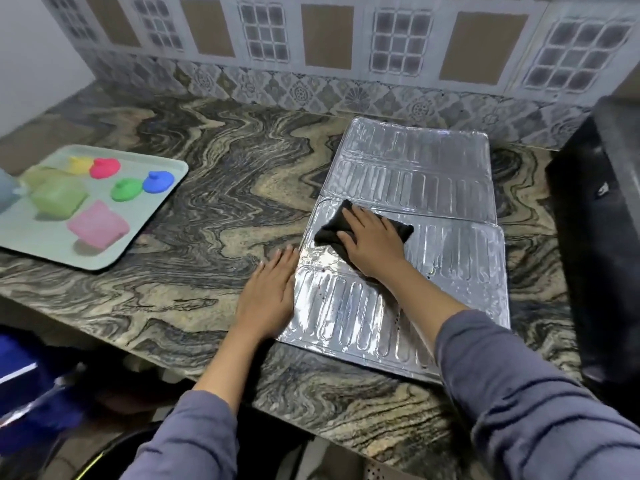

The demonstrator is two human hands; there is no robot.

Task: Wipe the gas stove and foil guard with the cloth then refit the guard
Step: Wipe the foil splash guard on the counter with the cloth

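Note:
The silver foil guard point(415, 168) lies flat on the marbled counter, unfolded into ribbed panels. A black cloth point(330, 230) sits on the guard's near panel. My right hand point(372, 242) presses flat on the cloth with straight fingers. My left hand point(270, 292) rests flat on the counter, its edge against the guard's left rim. The black gas stove point(602, 237) stands at the right edge of the view, only partly visible.
A pale green tray point(166, 199) at the left holds coloured cups and lids. The marbled counter point(207, 209) runs between tray and guard. A tiled wall point(311, 64) closes the back. Blue items point(20, 382) sit below the counter's front edge at the left.

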